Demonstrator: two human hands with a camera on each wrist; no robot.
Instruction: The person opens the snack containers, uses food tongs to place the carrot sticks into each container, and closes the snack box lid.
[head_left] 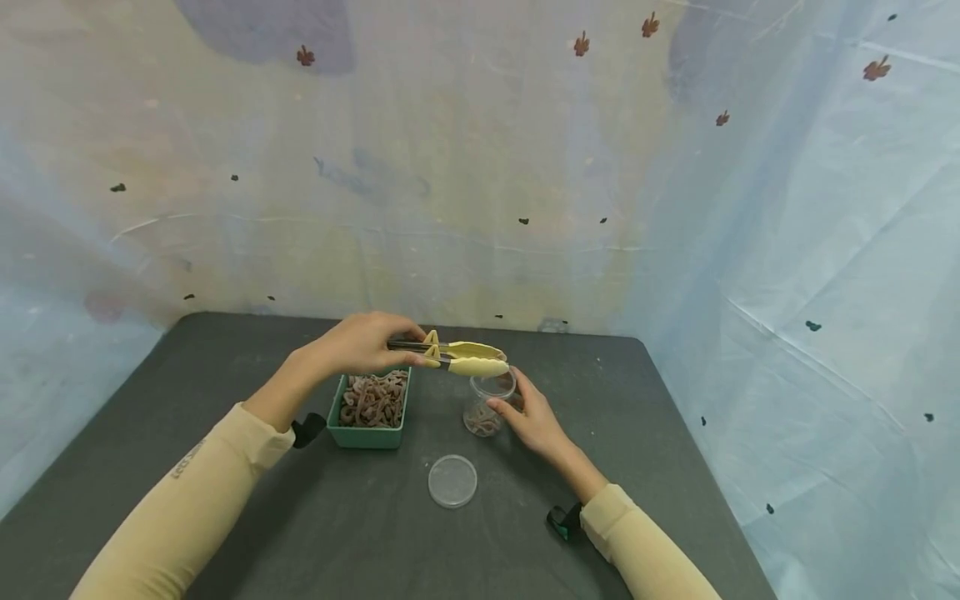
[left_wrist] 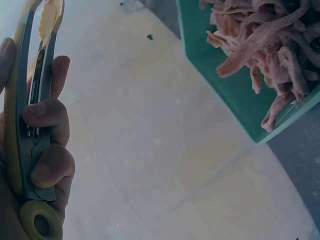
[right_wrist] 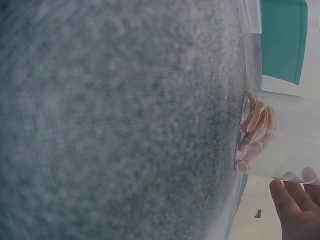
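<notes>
My left hand (head_left: 367,343) grips a pair of tongs (head_left: 476,365) with pale yellow tips, held above the mouth of a clear plastic jar (head_left: 478,408). In the left wrist view, fingers curl round the handles of the tongs (left_wrist: 26,150). Whether anything is between the tips cannot be made out. My right hand (head_left: 536,421) holds the jar near its rim, thumb in front and fingers behind. Several pinkish-brown strips (right_wrist: 257,127) lie at the jar's bottom. More such strips (head_left: 375,400) fill a green tub (head_left: 366,438) below the left hand.
A round clear lid (head_left: 452,481) lies flat on the dark table (head_left: 360,533), nearer me than the jar and right of the tub. A pale plastic sheet (head_left: 450,167) hangs behind the table and along its sides.
</notes>
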